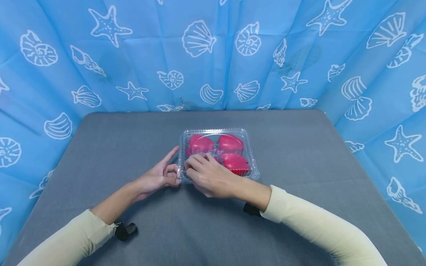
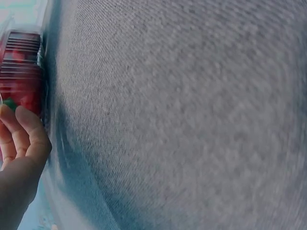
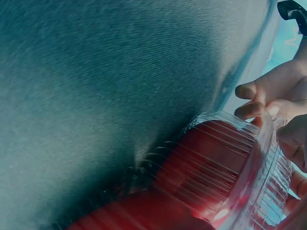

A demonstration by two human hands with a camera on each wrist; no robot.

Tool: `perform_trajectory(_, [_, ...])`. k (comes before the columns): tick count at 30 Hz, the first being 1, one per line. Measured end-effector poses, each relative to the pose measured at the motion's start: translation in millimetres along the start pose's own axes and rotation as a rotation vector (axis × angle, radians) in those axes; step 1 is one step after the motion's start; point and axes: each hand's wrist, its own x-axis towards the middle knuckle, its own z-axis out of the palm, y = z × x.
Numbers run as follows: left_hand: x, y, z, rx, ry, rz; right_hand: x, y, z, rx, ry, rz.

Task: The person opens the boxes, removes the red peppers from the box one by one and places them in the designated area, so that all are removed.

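Observation:
A clear plastic clamshell box sits on the grey table, its lid over several red, strawberry-shaped fruits. A bit of green shows among them in the left wrist view. At the box's left side, my left hand holds the front left corner with thumb and bent fingers, the index finger stretched along the side. My right hand reaches across the front of the box, its bent fingers gripping at the rim near the left corner. Its palm hides part of the fruits. In the right wrist view, the ribbed box wall fills the lower right.
Grey cloth covers the table. Behind it and along both sides hangs a blue curtain with white shells and starfish. Black straps are on the wrists, below light sleeves.

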Motion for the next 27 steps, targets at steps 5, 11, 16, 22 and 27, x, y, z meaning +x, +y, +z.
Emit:
perform_trajectory(5, [-0.4, 1.7, -2.1, 0.014, -0.01, -0.013, -0.6, -0.6, 0.2, 0.004, 0.016, -0.003])
perform_trajectory(11, [0.4, 3.2, -2.5, 0.012, -0.001, -0.047, -1.0, -0.4, -0.3, -0.002, 0.023, -0.009])
perform_trajectory(16, [0.1, 5.1, -1.3, -0.004, 0.005, -0.063, -1.3, -0.2, -1.5, 0.011, 0.032, -0.005])
perform_trajectory(22, [-2.4, 4.7, -3.7, 0.0, -0.022, -0.052, -1.5, 0.0, -3.0, 0.011, 0.035, -0.007])
perform_trajectory(27, [-3.4, 4.1, -6.9, 0.001, -0.021, -0.038, -1.4, 0.8, -3.3, 0.014, 0.04, -0.009])
